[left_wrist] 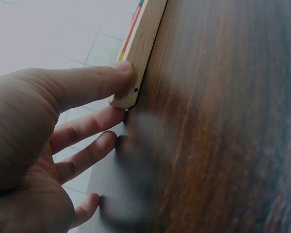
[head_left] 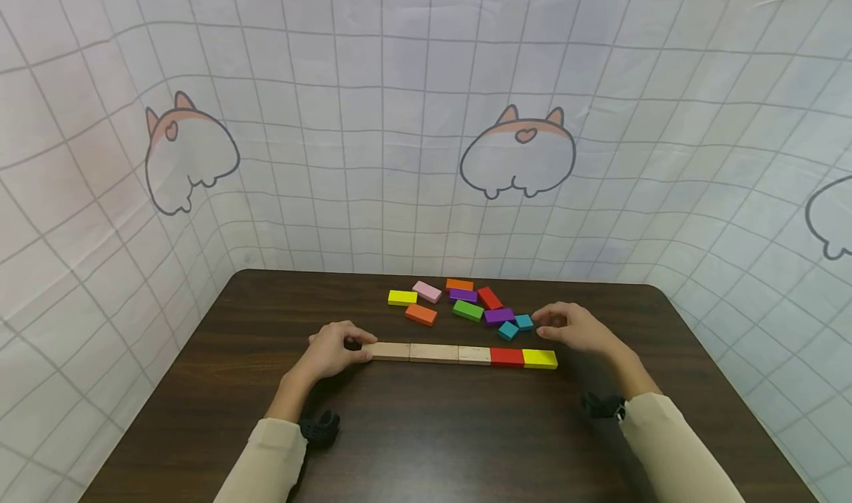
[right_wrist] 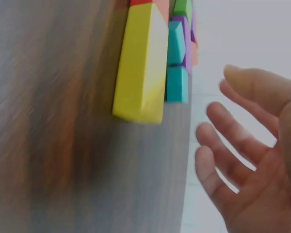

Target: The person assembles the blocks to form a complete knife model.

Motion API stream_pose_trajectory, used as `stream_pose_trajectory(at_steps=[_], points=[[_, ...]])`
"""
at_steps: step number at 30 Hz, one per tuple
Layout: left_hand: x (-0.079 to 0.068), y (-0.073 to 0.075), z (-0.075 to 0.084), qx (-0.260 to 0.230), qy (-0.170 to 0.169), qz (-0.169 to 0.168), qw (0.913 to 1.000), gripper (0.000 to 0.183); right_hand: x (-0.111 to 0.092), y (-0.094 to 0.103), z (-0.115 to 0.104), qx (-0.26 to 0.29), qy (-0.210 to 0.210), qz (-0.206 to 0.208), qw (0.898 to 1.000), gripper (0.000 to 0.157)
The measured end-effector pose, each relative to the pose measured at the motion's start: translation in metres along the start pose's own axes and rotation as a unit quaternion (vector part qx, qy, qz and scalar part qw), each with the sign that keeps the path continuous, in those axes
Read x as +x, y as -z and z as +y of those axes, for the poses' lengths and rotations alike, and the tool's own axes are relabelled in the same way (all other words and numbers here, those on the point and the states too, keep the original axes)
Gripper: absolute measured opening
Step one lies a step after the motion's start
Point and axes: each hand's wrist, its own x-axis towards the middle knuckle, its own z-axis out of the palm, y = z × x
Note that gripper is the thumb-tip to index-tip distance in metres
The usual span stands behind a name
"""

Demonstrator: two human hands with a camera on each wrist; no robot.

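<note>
A straight row of blocks lies on the table: a plain wooden block (head_left: 389, 351) at the left end, two more plain ones, then a red block (head_left: 507, 357) and a yellow block (head_left: 540, 359). My left hand (head_left: 332, 350) pinches the left end of the row, its thumb (left_wrist: 99, 85) on the wooden block's side and the index finger at its end. Beside two small blue blocks (head_left: 509, 331) hovers my right hand (head_left: 577, 329), fingers apart and loosely bent. Nothing is in it in the right wrist view, where the yellow block (right_wrist: 140, 68) appears to its left.
Behind the row lie several loose blocks, among them a yellow one (head_left: 402, 298), a pink one (head_left: 427, 291), an orange one (head_left: 421, 314), a green one (head_left: 468, 311) and a purple one (head_left: 499, 316). A gridded white curtain (head_left: 359, 192) surrounds the dark table (head_left: 426, 429).
</note>
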Motion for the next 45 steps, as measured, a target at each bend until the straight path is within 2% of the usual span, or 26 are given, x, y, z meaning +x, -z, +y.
stream_pose_trajectory(at_steps=[7,16,29,37,45], points=[[-0.001,0.000,0.003,-0.002,-0.001,-0.002,1.0000,0.022,0.030,-0.007,-0.008,0.007,0.001,0.031,1.000,0.030],[0.001,-0.003,0.005,-0.002,-0.001,-0.003,1.0000,0.023,0.056,-0.024,-0.006,-0.009,-0.029,0.007,1.000,0.034],[0.000,-0.003,0.005,-0.002,0.001,0.000,1.0000,0.022,0.064,-0.034,-0.008,-0.026,-0.038,0.003,0.999,0.038],[0.000,-0.001,0.003,-0.003,0.000,0.000,1.0000,0.022,0.060,-0.025,-0.012,-0.046,-0.012,0.018,0.999,0.037],[-0.001,0.001,0.002,-0.003,0.004,0.000,1.0000,0.023,0.048,-0.017,-0.021,-0.028,0.012,0.032,0.999,0.039]])
